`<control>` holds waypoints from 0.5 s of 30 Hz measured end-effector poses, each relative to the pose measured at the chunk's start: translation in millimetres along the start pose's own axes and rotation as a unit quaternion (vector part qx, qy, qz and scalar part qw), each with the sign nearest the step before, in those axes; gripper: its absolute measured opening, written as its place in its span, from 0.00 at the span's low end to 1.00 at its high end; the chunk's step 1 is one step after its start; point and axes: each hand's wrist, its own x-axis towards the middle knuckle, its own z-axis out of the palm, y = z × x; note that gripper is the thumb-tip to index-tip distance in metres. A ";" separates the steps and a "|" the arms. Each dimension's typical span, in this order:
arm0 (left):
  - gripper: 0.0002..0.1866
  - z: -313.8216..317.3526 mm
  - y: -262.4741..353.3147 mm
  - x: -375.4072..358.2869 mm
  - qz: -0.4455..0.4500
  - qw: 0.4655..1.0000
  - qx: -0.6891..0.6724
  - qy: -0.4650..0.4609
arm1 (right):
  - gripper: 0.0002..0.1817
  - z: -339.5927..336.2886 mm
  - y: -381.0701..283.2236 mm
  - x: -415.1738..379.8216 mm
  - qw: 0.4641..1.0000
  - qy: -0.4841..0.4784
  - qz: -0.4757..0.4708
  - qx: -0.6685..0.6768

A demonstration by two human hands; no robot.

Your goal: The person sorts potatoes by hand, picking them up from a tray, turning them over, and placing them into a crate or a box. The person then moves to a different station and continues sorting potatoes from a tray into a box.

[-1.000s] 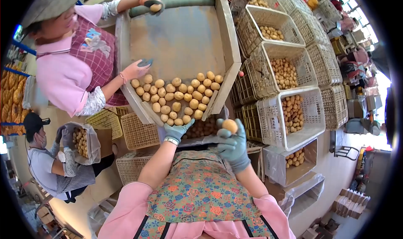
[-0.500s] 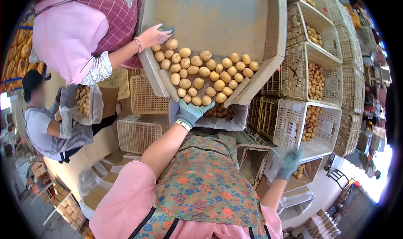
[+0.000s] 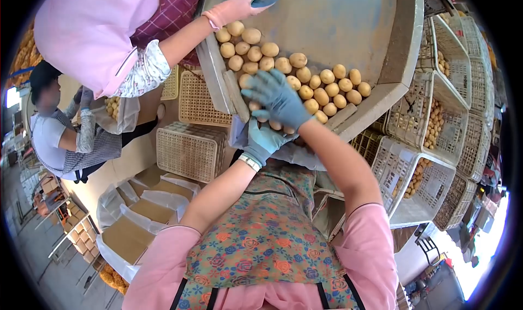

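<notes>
Several round yellow potatoes [image 3: 321, 96] lie at the near end of a sloping tray [image 3: 403, 43]. My left hand [image 3: 262, 140], in a blue-green glove, is at the tray's narrow outlet, its fingers partly hidden below my other glove. My right hand [image 3: 280, 99], gloved too, lies over the potatoes with its fingers spread, and covers some of them. Beneath the outlet, a box with a pale plastic liner [image 3: 299, 156] is mostly hidden by my hands and the tray.
At the upper left a co-worker's gloved hand [image 3: 237, 8] reaches over the tray. Another person [image 3: 54, 130] stands farther left by a lined box. White crates [image 3: 425, 185] with potatoes are stacked at the right, an upturned crate [image 3: 188, 152] and lined cartons [image 3: 128, 236] at the left.
My right hand has come from the crates at the right onto the potatoes. The view has shifted, with the tray now farther right. The co-worker's hand has moved up the tray.
</notes>
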 end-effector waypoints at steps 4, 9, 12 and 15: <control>0.37 10.6 -0.2 -4.0 -0.009 1.000 -0.015 -0.015 | 0.23 -42.0 72.7 14.0 0.988 0.011 0.118 -0.094; 0.39 17.1 -1.4 -2.0 -0.011 0.999 -0.043 -0.022 | 0.34 -136.1 151.8 -57.9 0.849 0.081 0.366 -0.373; 0.39 19.5 -2.1 -1.7 -0.014 0.999 -0.049 -0.020 | 0.23 -163.8 99.5 -97.6 0.910 0.195 0.289 -0.225; 0.40 22.8 -1.4 -2.5 -0.009 0.999 -0.047 -0.024 | 0.13 -137.7 29.2 -131.8 0.940 0.151 0.291 -0.093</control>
